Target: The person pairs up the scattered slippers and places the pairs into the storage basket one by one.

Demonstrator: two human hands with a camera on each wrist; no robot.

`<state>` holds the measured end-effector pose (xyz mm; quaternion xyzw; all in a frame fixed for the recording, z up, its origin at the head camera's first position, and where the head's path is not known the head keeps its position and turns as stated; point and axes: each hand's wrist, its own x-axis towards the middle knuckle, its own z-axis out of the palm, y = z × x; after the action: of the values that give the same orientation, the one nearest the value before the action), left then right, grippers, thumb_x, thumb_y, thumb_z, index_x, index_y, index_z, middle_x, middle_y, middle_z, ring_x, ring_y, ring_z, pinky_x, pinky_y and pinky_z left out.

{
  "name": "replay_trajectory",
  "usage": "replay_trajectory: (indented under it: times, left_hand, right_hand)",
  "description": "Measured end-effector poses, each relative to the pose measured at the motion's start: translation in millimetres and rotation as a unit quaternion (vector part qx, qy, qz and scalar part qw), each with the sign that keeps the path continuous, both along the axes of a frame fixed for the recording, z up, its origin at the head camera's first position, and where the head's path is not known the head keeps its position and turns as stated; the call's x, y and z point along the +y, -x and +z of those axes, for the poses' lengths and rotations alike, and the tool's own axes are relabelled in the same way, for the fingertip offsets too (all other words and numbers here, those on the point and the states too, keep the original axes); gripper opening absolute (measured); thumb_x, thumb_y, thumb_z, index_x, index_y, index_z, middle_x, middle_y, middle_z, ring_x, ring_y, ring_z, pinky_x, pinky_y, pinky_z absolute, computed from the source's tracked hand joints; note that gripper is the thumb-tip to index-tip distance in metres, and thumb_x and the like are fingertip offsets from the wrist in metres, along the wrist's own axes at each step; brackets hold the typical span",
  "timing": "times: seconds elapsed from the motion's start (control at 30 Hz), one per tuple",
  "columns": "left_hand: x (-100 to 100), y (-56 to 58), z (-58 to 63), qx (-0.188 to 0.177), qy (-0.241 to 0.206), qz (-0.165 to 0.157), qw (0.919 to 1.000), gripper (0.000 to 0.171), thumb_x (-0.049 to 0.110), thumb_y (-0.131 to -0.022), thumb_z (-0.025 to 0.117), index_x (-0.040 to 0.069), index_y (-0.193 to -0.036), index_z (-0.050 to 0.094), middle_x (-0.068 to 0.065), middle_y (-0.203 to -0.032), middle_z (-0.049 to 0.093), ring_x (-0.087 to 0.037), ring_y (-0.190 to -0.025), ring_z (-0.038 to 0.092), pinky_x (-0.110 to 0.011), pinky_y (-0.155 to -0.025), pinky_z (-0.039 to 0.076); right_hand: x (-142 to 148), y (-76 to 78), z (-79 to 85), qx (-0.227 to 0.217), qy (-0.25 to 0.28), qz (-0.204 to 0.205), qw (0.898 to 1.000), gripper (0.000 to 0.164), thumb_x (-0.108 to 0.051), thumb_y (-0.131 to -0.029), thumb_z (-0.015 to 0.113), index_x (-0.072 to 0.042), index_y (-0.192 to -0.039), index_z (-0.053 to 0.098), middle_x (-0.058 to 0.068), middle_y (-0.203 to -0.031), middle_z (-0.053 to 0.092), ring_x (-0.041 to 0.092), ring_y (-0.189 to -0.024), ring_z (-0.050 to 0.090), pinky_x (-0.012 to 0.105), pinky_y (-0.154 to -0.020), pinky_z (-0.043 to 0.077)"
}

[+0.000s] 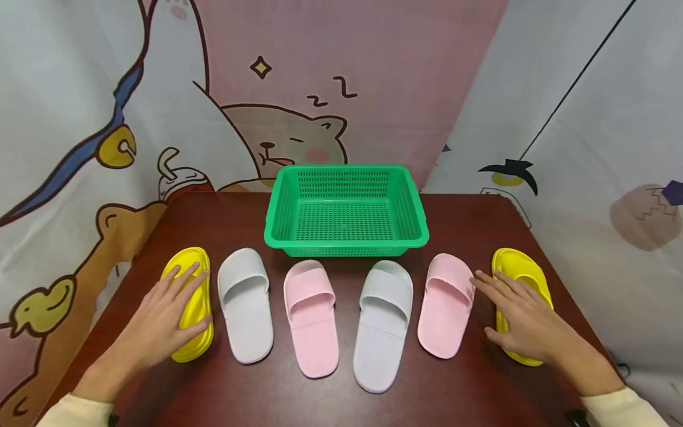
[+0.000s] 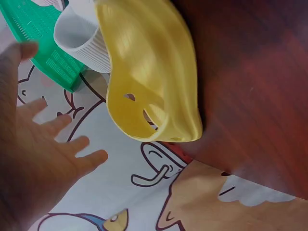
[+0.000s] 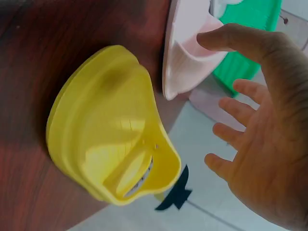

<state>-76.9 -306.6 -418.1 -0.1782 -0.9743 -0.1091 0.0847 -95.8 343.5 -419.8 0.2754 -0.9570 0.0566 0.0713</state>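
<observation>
Six slippers lie in a row on the dark table. My left hand [image 1: 166, 320], fingers spread and empty, hovers over the left yellow slipper [image 1: 198, 314]; in the left wrist view a gap shows between palm and yellow slipper [image 2: 149, 62]. Over the right yellow slipper [image 1: 525, 270] is my right hand [image 1: 525, 314], its fingers extended and holding nothing. The right wrist view shows that yellow slipper [image 3: 106, 125] apart from the hand [image 3: 260, 125]. Between them stand a white slipper [image 1: 249, 332], a pink slipper [image 1: 316, 350], a grey-white slipper [image 1: 377, 356] and another pink slipper [image 1: 443, 326].
A green plastic basket [image 1: 347, 244] with perforated sides sits at the back of the table [image 1: 224, 397], behind the slippers. Beyond the table hangs a printed cloth [image 1: 384, 77] with cartoon animals, also running along both sides.
</observation>
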Motion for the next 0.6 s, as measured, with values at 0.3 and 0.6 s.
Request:
replay_trajectory:
  times: [0.3, 0.6]
  left_hand:
    - [7, 13.1, -2.4, -0.007, 0.035, -0.027, 0.9990, 0.094, 0.033, -0.078, 0.083, 0.013, -0.157, 0.036, -0.017, -0.161, 0.029, -0.047, -0.144, 0.023, -0.074, -0.101, 0.031]
    - [17, 27.8, -9.1, 0.002, 0.051, -0.085, 0.9951, 0.100, 0.026, -0.073, 0.086, 0.012, -0.157, 0.035, -0.020, -0.160, 0.029, -0.048, -0.143, 0.026, -0.071, -0.102, 0.033]
  right_hand:
    - [-25, 28.5, -2.7, -0.014, -0.005, 0.059, 0.998, 0.097, -0.022, -0.065, 0.091, -0.006, -0.151, 0.047, 0.019, -0.152, 0.046, 0.045, -0.138, 0.037, 0.066, -0.108, 0.031]
    - [-32, 55.5, -6.7, 0.006, -0.026, 0.139, 0.990, 0.108, 0.008, -0.050, 0.085, -0.009, -0.149, 0.046, 0.016, -0.153, 0.043, 0.045, -0.137, 0.040, 0.068, -0.099, 0.039]
